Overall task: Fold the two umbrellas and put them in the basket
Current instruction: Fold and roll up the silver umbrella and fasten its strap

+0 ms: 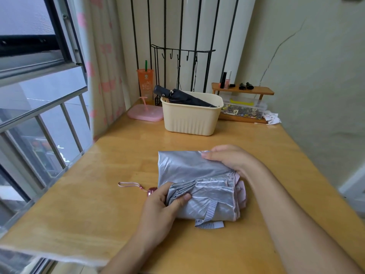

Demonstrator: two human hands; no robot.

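Silver umbrella (197,175) lies half gathered at lower centre of the table (118,155). Left hand (164,202) pinches the pleats; right hand (227,159) holds the far flap, thumb on top. I think the flap should be wrapped tightly, then closed with the strap (210,214). Dark umbrella (183,97) is already in the basket (189,119), upper centre.

Noted bare table (197,143) in front of basket (189,121). Found its mouth partly taken by slanted black umbrella (183,97). Logged pink tray (146,114) just left, wooden shelf (243,89) right.
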